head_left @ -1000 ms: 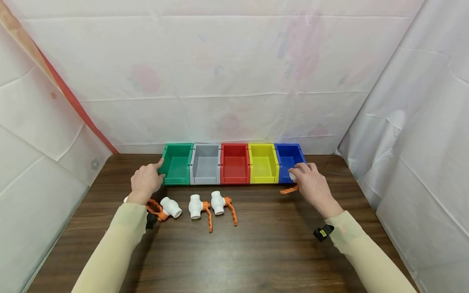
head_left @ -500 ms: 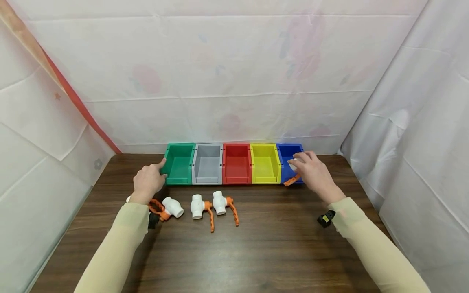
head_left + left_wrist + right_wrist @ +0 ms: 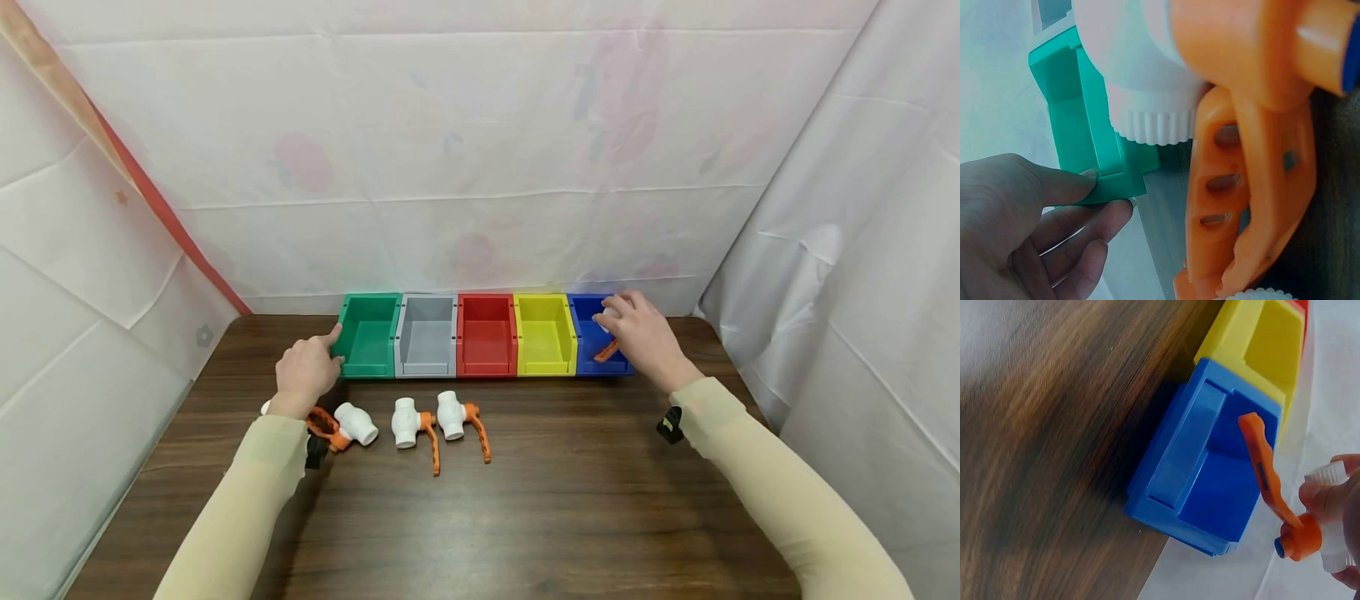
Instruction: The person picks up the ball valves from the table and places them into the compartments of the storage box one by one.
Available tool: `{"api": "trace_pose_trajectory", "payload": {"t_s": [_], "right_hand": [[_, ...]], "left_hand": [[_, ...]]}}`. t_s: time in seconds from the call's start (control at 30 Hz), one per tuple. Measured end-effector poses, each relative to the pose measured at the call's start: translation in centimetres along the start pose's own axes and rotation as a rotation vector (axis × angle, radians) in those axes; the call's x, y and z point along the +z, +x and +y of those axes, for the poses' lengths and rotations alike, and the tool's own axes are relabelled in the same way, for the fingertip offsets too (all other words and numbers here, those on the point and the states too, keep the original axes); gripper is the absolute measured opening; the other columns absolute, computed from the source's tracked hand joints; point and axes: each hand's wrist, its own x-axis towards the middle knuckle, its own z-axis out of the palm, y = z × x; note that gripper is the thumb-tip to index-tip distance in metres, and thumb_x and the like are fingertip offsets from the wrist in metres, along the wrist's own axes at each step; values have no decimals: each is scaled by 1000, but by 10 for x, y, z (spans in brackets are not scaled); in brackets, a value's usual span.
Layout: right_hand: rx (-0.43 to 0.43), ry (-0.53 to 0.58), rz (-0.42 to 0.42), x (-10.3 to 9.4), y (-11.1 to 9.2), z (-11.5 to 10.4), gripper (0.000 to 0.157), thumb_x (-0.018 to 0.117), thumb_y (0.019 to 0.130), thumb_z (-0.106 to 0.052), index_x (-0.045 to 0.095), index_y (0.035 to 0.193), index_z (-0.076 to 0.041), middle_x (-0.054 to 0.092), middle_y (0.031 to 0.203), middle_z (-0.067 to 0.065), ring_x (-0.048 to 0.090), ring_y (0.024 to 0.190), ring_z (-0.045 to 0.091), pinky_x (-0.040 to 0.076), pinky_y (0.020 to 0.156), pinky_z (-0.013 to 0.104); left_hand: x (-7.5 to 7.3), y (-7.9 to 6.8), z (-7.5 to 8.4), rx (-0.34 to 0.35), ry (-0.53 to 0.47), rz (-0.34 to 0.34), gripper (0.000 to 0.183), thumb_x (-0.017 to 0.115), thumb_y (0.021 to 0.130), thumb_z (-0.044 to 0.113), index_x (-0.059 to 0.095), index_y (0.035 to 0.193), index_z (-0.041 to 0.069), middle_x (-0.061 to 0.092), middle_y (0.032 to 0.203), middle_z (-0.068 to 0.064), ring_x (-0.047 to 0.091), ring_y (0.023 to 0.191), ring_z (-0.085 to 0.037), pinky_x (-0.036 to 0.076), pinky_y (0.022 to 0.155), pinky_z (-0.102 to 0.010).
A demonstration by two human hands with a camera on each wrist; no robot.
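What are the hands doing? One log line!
right hand: holds white-and-orange plastic valve at blue plastic bin | left hand: pinches green plastic bin | more valves: on brown table

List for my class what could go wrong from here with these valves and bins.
The right grip holds a valve whose orange handle juts over the blue bin and might catch there. The left grip pinches the green bin, so a tug could shift it out of line. A loose valve near the left sleeve might get knocked.
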Motion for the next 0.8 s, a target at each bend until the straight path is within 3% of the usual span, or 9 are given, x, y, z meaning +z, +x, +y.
{"api": "trace_pose_trajectory", "payload": {"t_s": [0.37, 0.8], "right_hand": [[-68, -29, -100, 11, 14, 6, 22, 67, 83, 1, 74, 100, -10, 59, 112, 13, 46, 107, 34, 41, 91, 46], [-135, -118, -246, 23, 24, 5, 29, 64, 84, 6, 73, 102, -14, 56, 113, 11, 44, 105, 33, 40, 89, 46]], "left_hand": [[1, -1, 1, -10, 0, -2, 61, 62, 90, 21, 37, 145, 19, 55, 67, -15, 42, 47, -27, 35, 41, -36], [2, 1, 0, 2, 1, -9, 61, 61, 90, 21, 35, 145, 20, 52, 62, -13, 41, 46, -26, 34, 40, -36]]}}
